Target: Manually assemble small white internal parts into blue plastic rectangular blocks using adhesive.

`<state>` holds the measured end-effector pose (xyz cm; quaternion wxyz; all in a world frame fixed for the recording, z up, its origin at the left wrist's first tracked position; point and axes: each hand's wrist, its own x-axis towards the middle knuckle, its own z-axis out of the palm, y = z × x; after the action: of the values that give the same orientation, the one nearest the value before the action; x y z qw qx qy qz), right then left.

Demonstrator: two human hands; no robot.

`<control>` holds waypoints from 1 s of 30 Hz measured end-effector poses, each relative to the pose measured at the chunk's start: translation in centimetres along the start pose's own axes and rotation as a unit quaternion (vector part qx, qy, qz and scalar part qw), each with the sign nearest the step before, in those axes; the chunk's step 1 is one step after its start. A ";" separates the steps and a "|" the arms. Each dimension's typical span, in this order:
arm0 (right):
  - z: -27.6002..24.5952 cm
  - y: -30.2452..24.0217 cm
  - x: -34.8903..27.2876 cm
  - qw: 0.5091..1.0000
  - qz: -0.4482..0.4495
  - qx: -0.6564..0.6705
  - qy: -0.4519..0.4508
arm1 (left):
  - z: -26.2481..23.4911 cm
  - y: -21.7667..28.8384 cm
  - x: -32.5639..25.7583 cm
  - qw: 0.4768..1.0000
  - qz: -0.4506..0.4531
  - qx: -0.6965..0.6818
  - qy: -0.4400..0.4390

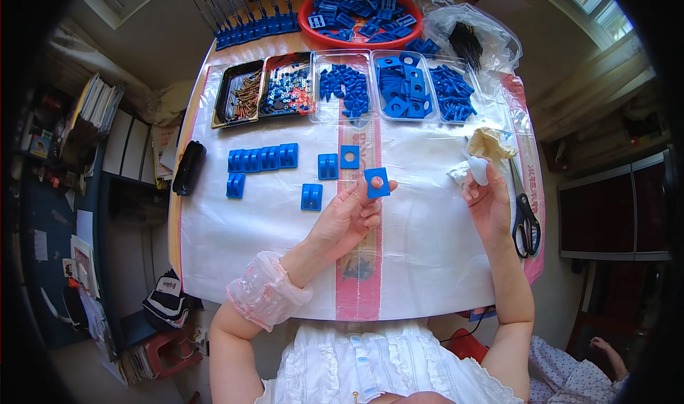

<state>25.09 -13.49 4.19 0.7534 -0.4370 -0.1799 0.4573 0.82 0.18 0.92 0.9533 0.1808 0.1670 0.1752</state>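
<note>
My left hand (335, 222) reaches over the middle of the table and pinches a small blue square plate (382, 189) with a round hole. Just beyond it lies another holed blue plate (350, 163). Blue pieces with raised curved ribs (328, 167) are scattered to its left, and several more (288, 156) stand in a row. On the right, my right hand (491, 208) has its fingers closed on a small white piece (477, 169), possibly plastic or paper; its kind is unclear. A crumpled cream cloth (491, 144) lies right beyond that hand.
Black-handled scissors (526, 226) rest by the right edge, a black case (189, 167) by the left. Trays of screws (246, 90), nuts (288, 85) and blue parts (345, 82) line the back, before a red basin (305, 25). Another person (570, 372) is at lower right.
</note>
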 end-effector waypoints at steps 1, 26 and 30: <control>0.2 -0.1 0.0 1.000 -0.007 -0.003 0.000 | -0.1 0.0 0.0 1.000 0.000 -0.001 -0.002; 0.0 -1.4 0.5 0.993 -0.073 -0.087 -0.038 | 0.4 -0.2 0.0 1.000 0.012 0.024 0.010; 0.9 -2.0 0.4 0.989 -0.082 -0.120 -0.027 | 0.0 -0.2 0.0 1.000 0.010 0.021 0.007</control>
<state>25.75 -13.14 6.23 0.7250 -0.4958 -0.2888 0.3810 0.92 -0.04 0.86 0.9462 0.2009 0.1758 0.1828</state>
